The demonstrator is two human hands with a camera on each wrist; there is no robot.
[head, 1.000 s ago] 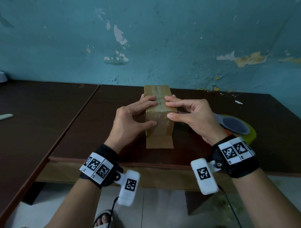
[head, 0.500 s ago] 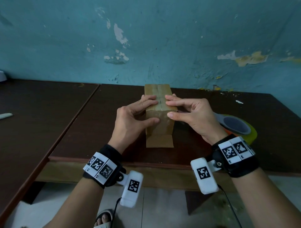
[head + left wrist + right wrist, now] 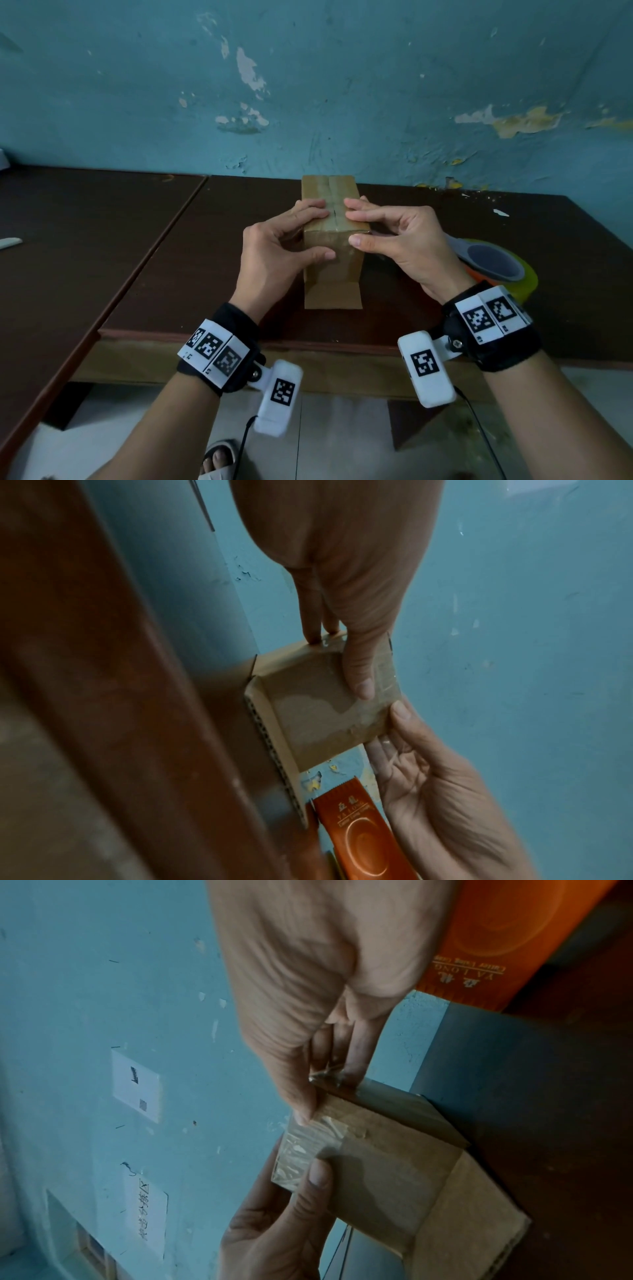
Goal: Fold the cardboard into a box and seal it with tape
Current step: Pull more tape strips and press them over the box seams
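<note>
A small brown cardboard box [image 3: 330, 270] stands on the dark table [image 3: 178, 274], its top seam covered with clear tape [image 3: 301, 1150]. My left hand [image 3: 327, 234] clasps the near top edge, fingers on top and thumb on the near face [image 3: 315, 718]. My right hand [image 3: 351, 228] mirrors it at the right corner, fingers on the seam and thumb at the near top edge. A crumpled end of tape sits under its fingers in the right wrist view. One bottom flap [image 3: 332, 296] lies flat on the table toward me. The tape dispenser [image 3: 493, 263] lies just right of my right hand.
The dispenser's orange body [image 3: 356, 829] rests close beside the box. A second dark table [image 3: 51, 240] adjoins on the left with a white object [image 3: 10, 242] on it. The blue wall stands right behind the box. The table's front edge [image 3: 308, 339] runs below my wrists.
My left thumb has slid slightly to the right across the box's near face. Otherwise both hands and the box stay where they were.
</note>
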